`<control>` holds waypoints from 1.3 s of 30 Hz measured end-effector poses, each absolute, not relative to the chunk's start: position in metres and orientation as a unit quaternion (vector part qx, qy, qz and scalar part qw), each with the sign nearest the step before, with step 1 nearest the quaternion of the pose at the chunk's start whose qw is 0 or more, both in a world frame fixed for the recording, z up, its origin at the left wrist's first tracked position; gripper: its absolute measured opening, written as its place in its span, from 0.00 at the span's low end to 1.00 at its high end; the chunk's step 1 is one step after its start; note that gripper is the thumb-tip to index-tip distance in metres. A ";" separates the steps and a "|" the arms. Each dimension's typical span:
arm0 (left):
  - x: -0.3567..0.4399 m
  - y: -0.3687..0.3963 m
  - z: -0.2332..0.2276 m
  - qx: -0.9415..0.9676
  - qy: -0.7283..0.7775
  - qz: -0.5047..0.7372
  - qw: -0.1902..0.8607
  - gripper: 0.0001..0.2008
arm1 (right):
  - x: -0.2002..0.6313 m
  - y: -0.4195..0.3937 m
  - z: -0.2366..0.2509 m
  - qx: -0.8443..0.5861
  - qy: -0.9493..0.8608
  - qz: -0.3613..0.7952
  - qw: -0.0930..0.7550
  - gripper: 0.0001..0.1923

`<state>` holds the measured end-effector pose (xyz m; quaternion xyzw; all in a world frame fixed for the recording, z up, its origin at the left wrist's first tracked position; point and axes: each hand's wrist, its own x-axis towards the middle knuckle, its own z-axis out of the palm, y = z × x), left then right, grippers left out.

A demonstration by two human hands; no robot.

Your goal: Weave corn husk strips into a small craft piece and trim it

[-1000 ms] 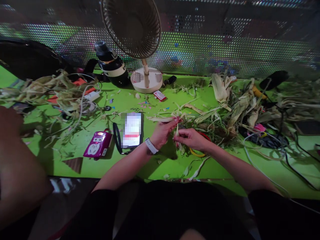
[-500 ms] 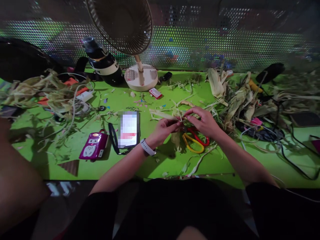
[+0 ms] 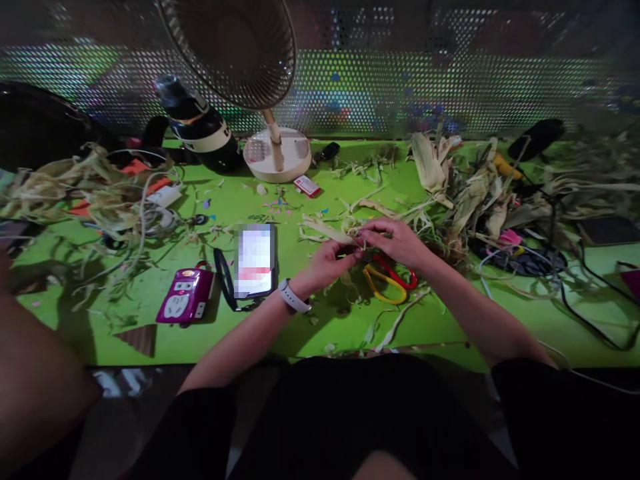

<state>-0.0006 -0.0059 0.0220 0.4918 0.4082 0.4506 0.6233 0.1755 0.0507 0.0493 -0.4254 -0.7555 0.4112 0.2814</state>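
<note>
Our left hand [image 3: 327,263] and right hand [image 3: 397,241] meet fingertip to fingertip at the middle of the table [image 3: 320,327], both pinching the same pale husk strip [image 3: 325,230], which runs out from our fingers toward 10 o'clock and lies low over the green top. The left wrist wears a white watch [image 3: 293,297]. Just under the right hand, at 5 o'clock of it, lie scissors [image 3: 387,280] with one yellow and one red handle loop, flat on the table.

At 9 o'clock of the hands a phone [image 3: 255,260] lies face up, a black strap looping beside it, and farther the same way sits a purple socket box [image 3: 184,301]. At 12 o'clock stands a fan [image 3: 277,152] on its round base, with a dark bottle [image 3: 200,130] to the left of it and a small red-and-white box [image 3: 307,186] just in front. From 1 to 3 o'clock a heap of husks [image 3: 465,193] mixes with cables. At 9 to 10 o'clock, far off, lies another husk pile [image 3: 85,187]. Another person's arm [image 3: 35,373] shows at 8 o'clock.
</note>
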 end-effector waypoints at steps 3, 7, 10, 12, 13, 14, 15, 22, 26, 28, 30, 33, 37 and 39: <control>0.001 -0.007 0.022 0.513 0.397 0.431 0.627 0.19 | 0.170 0.050 0.041 -0.434 -0.700 0.453 0.342 0.11; 0.002 -0.005 0.019 0.514 0.407 0.434 0.618 0.19 | 0.164 0.042 0.039 -0.420 -0.605 0.569 0.366 0.14; 0.000 -0.003 0.016 0.514 0.417 0.427 0.617 0.17 | 0.160 0.037 0.039 -0.411 -0.579 0.605 0.361 0.17; -0.002 -0.002 0.016 0.518 0.414 0.421 0.619 0.16 | 0.159 0.036 0.037 -0.416 -0.587 0.583 0.378 0.17; -0.003 -0.002 0.016 0.522 0.411 0.419 0.620 0.15 | 0.160 0.036 0.036 -0.419 -0.596 0.567 0.383 0.17; -0.003 -0.002 0.018 0.525 0.407 0.415 0.622 0.15 | 0.160 0.037 0.035 -0.422 -0.609 0.554 0.381 0.16; -0.004 -0.002 0.019 0.527 0.404 0.412 0.624 0.14 | 0.162 0.038 0.035 -0.424 -0.626 0.539 0.371 0.16; -0.003 -0.006 0.026 0.541 0.410 0.369 0.635 0.11 | 0.169 0.034 0.049 -0.378 -0.804 0.316 0.333 0.19; 0.000 -0.009 0.024 0.566 0.432 0.334 0.618 0.12 | 0.162 0.028 0.051 -0.323 -0.824 0.337 0.322 0.11; 0.002 -0.010 0.021 0.567 0.418 0.320 0.634 0.12 | 0.160 0.027 0.051 -0.351 -0.793 0.365 0.338 0.12; 0.003 -0.011 0.019 0.564 0.404 0.316 0.647 0.12 | 0.160 0.027 0.050 -0.388 -0.763 0.391 0.338 0.12; 0.004 -0.012 0.016 0.562 0.401 0.327 0.645 0.12 | 0.161 0.029 0.048 -0.391 -0.755 0.417 0.320 0.13; 0.006 -0.013 0.015 0.561 0.390 0.342 0.645 0.11 | 0.158 0.029 0.047 -0.371 -0.732 0.478 0.314 0.07; 0.007 -0.014 0.015 0.555 0.390 0.343 0.650 0.11 | 0.156 0.027 0.049 -0.388 -0.702 0.504 0.321 0.09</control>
